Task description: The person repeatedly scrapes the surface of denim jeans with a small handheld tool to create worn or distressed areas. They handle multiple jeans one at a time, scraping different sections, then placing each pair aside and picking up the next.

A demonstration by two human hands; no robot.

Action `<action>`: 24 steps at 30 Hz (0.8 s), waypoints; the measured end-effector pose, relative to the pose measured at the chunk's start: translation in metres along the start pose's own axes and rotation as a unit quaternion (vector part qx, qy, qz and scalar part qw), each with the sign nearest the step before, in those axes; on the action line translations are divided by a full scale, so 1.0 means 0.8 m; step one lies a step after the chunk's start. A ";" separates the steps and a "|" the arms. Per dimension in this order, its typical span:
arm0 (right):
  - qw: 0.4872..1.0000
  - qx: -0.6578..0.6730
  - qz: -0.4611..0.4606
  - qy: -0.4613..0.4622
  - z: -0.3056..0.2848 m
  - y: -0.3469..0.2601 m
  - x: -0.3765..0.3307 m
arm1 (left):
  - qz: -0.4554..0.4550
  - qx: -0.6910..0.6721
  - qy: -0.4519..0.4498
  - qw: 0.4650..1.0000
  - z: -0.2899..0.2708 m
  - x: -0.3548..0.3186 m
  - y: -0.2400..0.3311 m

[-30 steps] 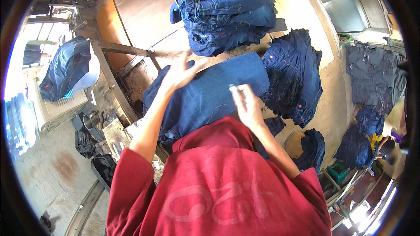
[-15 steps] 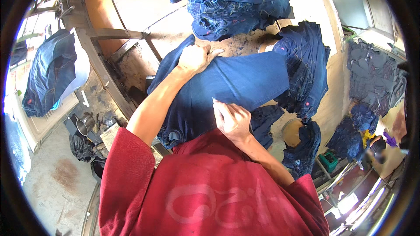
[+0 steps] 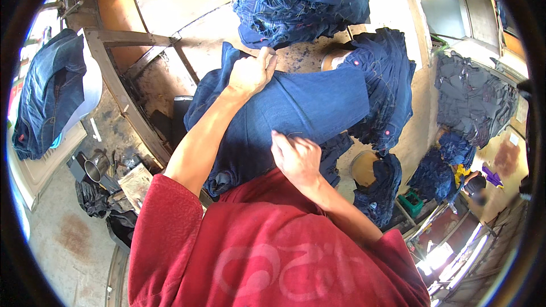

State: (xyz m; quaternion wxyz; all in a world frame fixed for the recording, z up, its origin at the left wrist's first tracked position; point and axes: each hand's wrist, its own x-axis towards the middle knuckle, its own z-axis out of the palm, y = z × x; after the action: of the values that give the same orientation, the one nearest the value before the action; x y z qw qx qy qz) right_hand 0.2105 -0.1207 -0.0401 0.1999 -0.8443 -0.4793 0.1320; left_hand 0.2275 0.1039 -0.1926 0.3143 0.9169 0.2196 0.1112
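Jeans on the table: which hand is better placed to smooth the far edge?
Probably the left hand: it lies flat near the far edge of the jeans, while the right hand pinches the near edge.

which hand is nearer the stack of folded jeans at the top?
Left. The left hand presses the spread jeans just below the stack of folded jeans; the right hand is at the spread jeans' near edge, farther off.

No packages, labels, signs or screens visible.

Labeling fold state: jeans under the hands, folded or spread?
Folded: jeans show doubled edges; left hand and right hand press them flat.
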 end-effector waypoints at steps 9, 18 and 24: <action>0.997 0.053 -0.002 0.062 0.012 0.009 0.011 | 0.034 0.007 0.040 0.999 0.007 -0.001 -0.002; 1.000 -0.006 -0.010 0.023 0.002 0.005 -0.014 | 0.039 0.014 0.049 0.998 0.007 -0.002 -0.002; 0.996 0.067 0.017 0.055 -0.003 0.007 -0.011 | -0.014 -0.013 -0.020 1.000 0.003 -0.002 0.002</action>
State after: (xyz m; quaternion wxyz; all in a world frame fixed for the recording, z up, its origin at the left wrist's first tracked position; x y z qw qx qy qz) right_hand 0.2114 -0.1312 -0.0407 0.2793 -0.8433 -0.4430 0.1205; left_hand 0.2274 0.1008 -0.1933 0.3321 0.9117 0.2242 0.0914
